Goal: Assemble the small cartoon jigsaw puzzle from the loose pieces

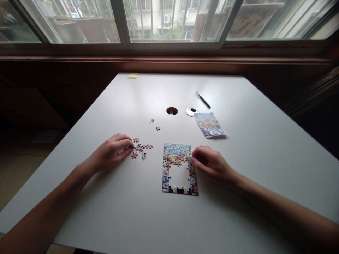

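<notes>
A partly assembled jigsaw puzzle (pixel 166 169) lies flat on the table, its border and colourful top filled in around a bare gap in the middle and lower part. My right hand (pixel 210 161) is curled at the puzzle's right edge, with thumb and forefinger closed on that edge. To the left, my left hand (pixel 113 150) rests by a small heap of loose puzzle pieces (pixel 140 148). Its thumb and fingers close around a piece at the heap's left side, partly hidden by the fingers. Two more loose pieces, one of them a blue piece (pixel 158 128), lie farther back.
A creased picture sheet (pixel 210 124) with similar artwork lies behind the puzzle to the right. Near it are a round metal cover (pixel 189 112), a dark pen (pixel 203 100) and a cable hole (pixel 172 111) in the white table (pixel 119 211). Yellow tape (pixel 132 75) marks the far edge.
</notes>
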Available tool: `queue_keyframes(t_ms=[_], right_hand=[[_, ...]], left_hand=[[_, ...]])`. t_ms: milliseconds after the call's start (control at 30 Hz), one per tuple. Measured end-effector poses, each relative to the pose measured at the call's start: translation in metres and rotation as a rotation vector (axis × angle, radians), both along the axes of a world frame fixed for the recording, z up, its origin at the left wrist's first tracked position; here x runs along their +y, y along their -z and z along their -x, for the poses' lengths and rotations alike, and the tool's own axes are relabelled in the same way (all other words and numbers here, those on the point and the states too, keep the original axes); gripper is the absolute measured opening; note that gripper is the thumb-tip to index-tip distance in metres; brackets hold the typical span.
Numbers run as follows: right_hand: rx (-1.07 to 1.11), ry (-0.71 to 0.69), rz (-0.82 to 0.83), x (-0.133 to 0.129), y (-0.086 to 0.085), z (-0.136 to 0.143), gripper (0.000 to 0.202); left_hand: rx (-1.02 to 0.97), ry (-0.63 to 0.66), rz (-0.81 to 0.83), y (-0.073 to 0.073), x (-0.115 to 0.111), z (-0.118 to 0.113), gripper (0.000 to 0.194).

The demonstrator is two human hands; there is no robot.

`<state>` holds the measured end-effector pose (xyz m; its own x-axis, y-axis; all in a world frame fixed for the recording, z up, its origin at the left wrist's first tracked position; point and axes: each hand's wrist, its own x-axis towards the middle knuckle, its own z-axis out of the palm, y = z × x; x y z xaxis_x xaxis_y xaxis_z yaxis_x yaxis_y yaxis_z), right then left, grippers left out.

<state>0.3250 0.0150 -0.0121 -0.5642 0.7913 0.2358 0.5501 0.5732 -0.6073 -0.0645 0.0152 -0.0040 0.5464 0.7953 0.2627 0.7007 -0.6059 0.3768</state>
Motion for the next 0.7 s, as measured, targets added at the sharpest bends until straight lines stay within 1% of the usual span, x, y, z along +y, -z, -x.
queue_keyframes(t_ms=[700], right_hand=[[-0.017, -0.003, -0.006, -0.0004, -0.0026, 0.0018, 0.013]], left_hand=[[-0.003, 0.001, 0.009, -0.0045, -0.0016, -0.0031, 0.015]])
